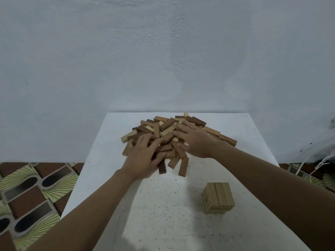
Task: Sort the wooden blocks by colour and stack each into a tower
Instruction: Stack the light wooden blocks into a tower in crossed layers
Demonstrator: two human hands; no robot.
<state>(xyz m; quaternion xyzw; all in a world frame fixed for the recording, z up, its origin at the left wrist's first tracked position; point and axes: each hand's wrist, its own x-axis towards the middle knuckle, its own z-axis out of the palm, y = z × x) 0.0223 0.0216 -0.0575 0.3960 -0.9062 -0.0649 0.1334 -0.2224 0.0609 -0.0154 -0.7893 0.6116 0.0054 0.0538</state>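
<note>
Left hand (143, 156): lies on the near left part of the heap; fingers bent and spread over the blocks, thumb against the near edge of the heap; somewhat blurred, so I cannot tell whether it grips a block or only rests there

Right hand (196, 140): released; fingers straight and fanned out, palm down, lying flat on the right half of the heap, close beside the left hand but apart from it

Pile of wooden blocks (163, 126): a jumble of pale, mid-brown and dark brown blocks under and beyond both hands, crossing one another at all angles

Dark block (162, 167): just below the left hand's thumb, pointing towards the person, at the near edge of the heap

Mid-brown block (183, 166): between the two wrists, just right of the dark block, also pointing towards the person

Long brown block (227, 140): beyond the right wrist, at the right fringe of the heap

Tower (218, 198): a low squared stack of pale blocks, under the right forearm, nearer the person than either hand, well apart from the heap

Worktop (163, 214): white, speckled; carries heap and tower

Floor (36, 187): patterned, left of the left forearm

Cords (319, 165): white, outward of the right forearm
</note>
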